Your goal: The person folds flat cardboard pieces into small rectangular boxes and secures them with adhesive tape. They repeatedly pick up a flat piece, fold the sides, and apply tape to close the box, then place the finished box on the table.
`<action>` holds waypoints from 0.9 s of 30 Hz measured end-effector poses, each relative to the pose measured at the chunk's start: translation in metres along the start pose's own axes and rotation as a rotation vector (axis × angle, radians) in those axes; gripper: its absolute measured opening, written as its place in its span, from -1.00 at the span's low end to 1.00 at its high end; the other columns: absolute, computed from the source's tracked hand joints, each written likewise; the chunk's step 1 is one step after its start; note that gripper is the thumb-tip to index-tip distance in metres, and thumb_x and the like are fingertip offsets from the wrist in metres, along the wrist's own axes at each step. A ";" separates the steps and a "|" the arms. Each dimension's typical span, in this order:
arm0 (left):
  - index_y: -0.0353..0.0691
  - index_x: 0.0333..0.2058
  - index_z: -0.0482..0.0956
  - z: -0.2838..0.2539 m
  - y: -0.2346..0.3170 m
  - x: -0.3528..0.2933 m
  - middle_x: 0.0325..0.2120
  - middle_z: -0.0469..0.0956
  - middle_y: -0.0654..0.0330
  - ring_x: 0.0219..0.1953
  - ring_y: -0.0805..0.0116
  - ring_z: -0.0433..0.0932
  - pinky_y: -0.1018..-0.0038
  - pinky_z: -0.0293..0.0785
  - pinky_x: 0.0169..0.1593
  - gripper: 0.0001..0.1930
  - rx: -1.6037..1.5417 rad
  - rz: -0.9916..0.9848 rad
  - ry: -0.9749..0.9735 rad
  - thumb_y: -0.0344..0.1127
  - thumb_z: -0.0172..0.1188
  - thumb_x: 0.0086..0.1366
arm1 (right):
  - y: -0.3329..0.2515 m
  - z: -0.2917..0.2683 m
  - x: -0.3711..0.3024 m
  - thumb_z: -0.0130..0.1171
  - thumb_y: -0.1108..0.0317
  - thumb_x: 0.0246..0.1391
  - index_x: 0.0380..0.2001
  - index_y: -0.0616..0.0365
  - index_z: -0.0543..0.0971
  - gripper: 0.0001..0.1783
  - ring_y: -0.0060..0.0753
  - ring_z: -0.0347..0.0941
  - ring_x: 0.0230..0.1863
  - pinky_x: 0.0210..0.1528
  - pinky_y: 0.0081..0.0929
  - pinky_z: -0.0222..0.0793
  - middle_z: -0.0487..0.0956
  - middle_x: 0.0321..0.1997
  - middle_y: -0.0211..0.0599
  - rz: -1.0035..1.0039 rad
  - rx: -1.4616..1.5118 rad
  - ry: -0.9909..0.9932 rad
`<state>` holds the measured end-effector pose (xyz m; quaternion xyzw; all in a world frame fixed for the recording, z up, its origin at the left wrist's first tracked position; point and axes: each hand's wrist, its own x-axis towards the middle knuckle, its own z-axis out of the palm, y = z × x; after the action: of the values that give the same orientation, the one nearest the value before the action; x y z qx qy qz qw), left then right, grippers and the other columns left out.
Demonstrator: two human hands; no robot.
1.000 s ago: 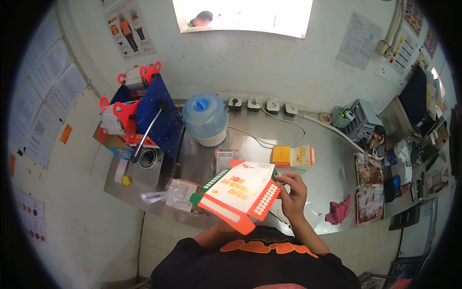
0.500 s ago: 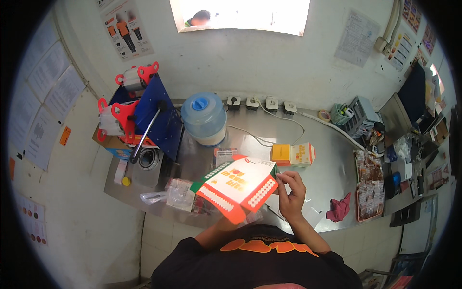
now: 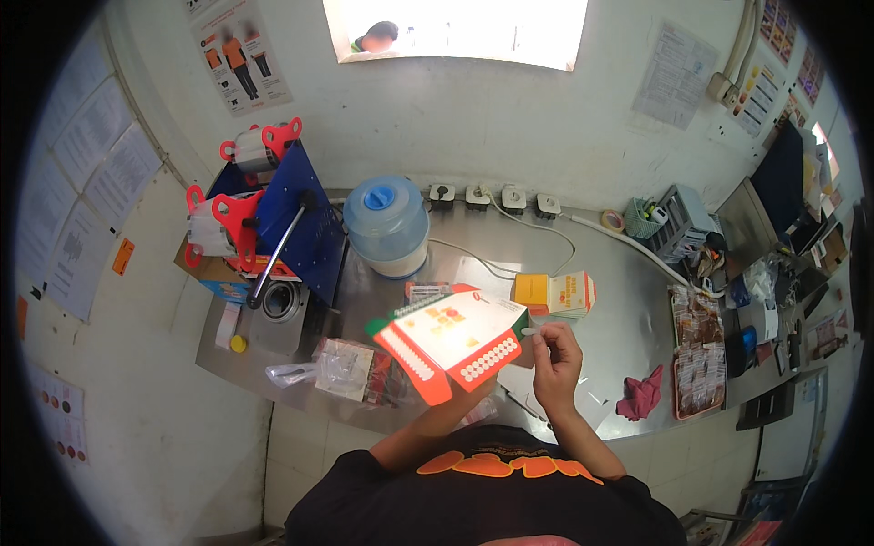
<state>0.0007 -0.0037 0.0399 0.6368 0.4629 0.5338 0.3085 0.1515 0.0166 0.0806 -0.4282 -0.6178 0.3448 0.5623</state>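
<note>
A partly folded cardboard food box (image 3: pixel 446 332), white with orange and green side flaps, is tilted in the air above the near edge of the steel counter. My left hand (image 3: pixel 475 393) is under it, mostly hidden by the box, and appears to hold it up from below; its fingers do not show. My right hand (image 3: pixel 557 353) is beside the box's right corner, thumb and fingertips pinched on a small white strip (image 3: pixel 530 331). Whether that strip touches the box I cannot tell. Behind the box, a short stack of flat orange-and-white cartons (image 3: pixel 571 291) lies next to a yellow box (image 3: pixel 532 293).
A blue water jug (image 3: pixel 386 227) and a blue stand with red-ended rolls (image 3: pixel 296 227) are at the left. Plastic packets (image 3: pixel 350 369) lie near the left front. At right are a crumpled red cloth (image 3: pixel 640 393) and a tray of sachets (image 3: pixel 699 355). Cables (image 3: pixel 628 243) cross the back.
The box has shifted slightly right and tipped, its near flaps lifting. My right hand has moved a little right, away from the box's corner, and the white strip now shows in its fingertips.
</note>
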 end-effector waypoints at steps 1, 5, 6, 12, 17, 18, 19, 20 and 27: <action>-0.35 0.16 0.40 0.000 0.000 0.001 0.16 0.37 0.02 0.16 0.20 0.43 0.32 0.43 0.13 -0.54 -0.002 0.000 0.007 -0.24 0.20 0.39 | -0.002 0.001 0.000 0.14 0.58 0.21 -0.29 0.36 0.54 -0.95 -0.56 0.41 -0.23 -0.15 -0.63 0.35 0.48 -0.23 -0.30 -0.015 -0.032 -0.009; -0.35 0.18 0.39 0.001 -0.002 0.004 0.19 0.35 0.01 0.18 0.20 0.42 0.32 0.43 0.14 -0.53 -0.011 0.006 0.016 -0.23 0.20 0.39 | -0.007 -0.002 0.002 0.13 0.58 0.21 -0.31 0.36 0.53 -0.96 -0.57 0.40 -0.25 -0.17 -0.64 0.35 0.47 -0.26 -0.32 -0.028 -0.111 -0.078; -0.35 0.18 0.39 0.002 -0.002 0.005 0.19 0.35 0.01 0.18 0.20 0.41 0.32 0.42 0.15 -0.52 -0.014 0.008 0.016 -0.23 0.20 0.39 | -0.007 -0.003 0.003 0.13 0.58 0.21 -0.32 0.36 0.53 -0.96 -0.58 0.40 -0.25 -0.18 -0.64 0.34 0.47 -0.27 -0.33 -0.020 -0.116 -0.104; -0.35 0.21 0.37 0.001 -0.001 0.003 0.23 0.32 0.01 0.21 0.21 0.39 0.32 0.41 0.17 -0.50 -0.014 0.012 -0.011 -0.22 0.19 0.39 | -0.002 -0.003 0.001 0.18 0.53 0.16 -0.29 0.31 0.59 -0.92 -0.47 0.49 -0.31 -0.18 -0.53 0.40 0.54 -0.33 -0.23 0.065 -0.036 -0.068; -0.35 0.23 0.35 -0.001 0.005 -0.001 0.27 0.29 0.00 0.24 0.21 0.37 0.32 0.40 0.19 -0.48 0.020 0.044 -0.058 -0.21 0.19 0.40 | 0.002 0.001 -0.005 0.18 0.58 0.15 -0.08 0.34 0.58 -0.75 -0.28 0.49 -0.10 -0.03 -0.42 0.42 0.53 -0.07 -0.16 -0.138 -0.326 -0.075; -0.35 0.23 0.35 0.001 0.006 0.001 0.28 0.29 0.00 0.25 0.21 0.37 0.32 0.40 0.19 -0.48 0.040 0.063 -0.064 -0.21 0.19 0.40 | 0.001 0.005 -0.006 0.20 0.57 0.14 -0.01 0.31 0.58 -0.68 -0.20 0.51 -0.03 0.02 -0.37 0.43 0.53 0.02 -0.10 -0.229 -0.450 -0.066; -0.35 0.23 0.34 0.002 0.008 0.001 0.28 0.28 0.00 0.25 0.21 0.36 0.32 0.40 0.20 -0.47 0.056 0.075 -0.066 -0.21 0.19 0.40 | -0.002 0.012 -0.010 0.23 0.54 0.11 0.18 0.20 0.52 -0.48 0.13 0.32 0.32 0.23 -0.19 0.34 0.28 0.39 0.11 -0.165 -0.478 -0.146; -0.35 0.24 0.34 0.004 0.010 0.005 0.29 0.28 0.00 0.26 0.21 0.36 0.32 0.40 0.20 -0.47 0.101 0.110 -0.077 -0.21 0.19 0.40 | 0.000 0.016 -0.010 0.24 0.53 0.10 0.20 0.17 0.51 -0.46 0.20 0.16 0.42 0.30 -0.12 0.27 0.11 0.47 0.16 -0.145 -0.471 -0.189; -0.37 0.19 0.41 0.014 -0.001 0.006 0.19 0.41 0.04 0.18 0.27 0.44 0.36 0.42 0.17 -0.55 -0.048 -0.081 0.073 -0.22 0.14 0.44 | 0.013 0.011 -0.012 0.31 0.37 0.07 0.28 0.14 0.41 -0.33 0.38 0.07 0.45 0.41 0.01 0.10 -0.01 0.51 0.31 -0.229 -0.594 -0.237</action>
<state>0.0143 0.0038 0.0376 0.5902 0.4861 0.5547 0.3281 0.1427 0.0118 0.0628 -0.4581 -0.7963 0.1319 0.3723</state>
